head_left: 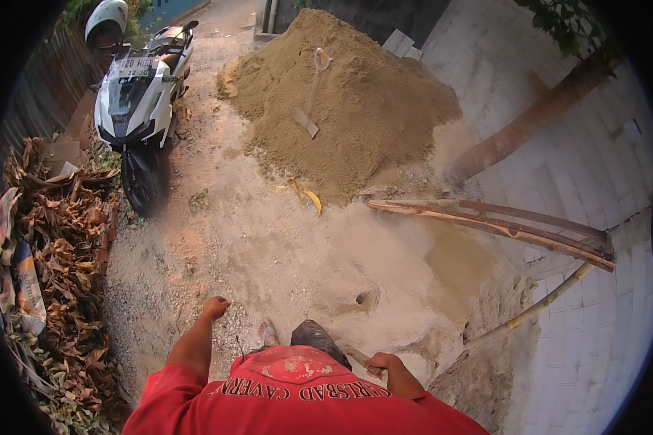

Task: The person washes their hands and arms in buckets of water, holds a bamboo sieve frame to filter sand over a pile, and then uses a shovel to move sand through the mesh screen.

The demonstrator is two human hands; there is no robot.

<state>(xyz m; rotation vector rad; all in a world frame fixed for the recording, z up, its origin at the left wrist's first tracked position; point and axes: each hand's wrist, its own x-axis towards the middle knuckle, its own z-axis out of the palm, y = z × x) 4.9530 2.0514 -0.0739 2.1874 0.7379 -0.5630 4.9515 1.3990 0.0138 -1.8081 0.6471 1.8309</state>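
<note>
Left hand curled, seemingly empty; right hand curled, contents unclear. Beyond fingers, shovel lies propped by sand.

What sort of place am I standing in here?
Probably an outdoor lane or yard used for small building work: there's a sand pile with a shovel on it, a block wall alongside, and a standing motor scooter.

Sand heap ahead of the left hand and right hand
A shovel is on the heap; a motorcycle stands forward-left of the left hand, leaves farther left; forward-right of the right hand are planks, a wall farther right.
</note>
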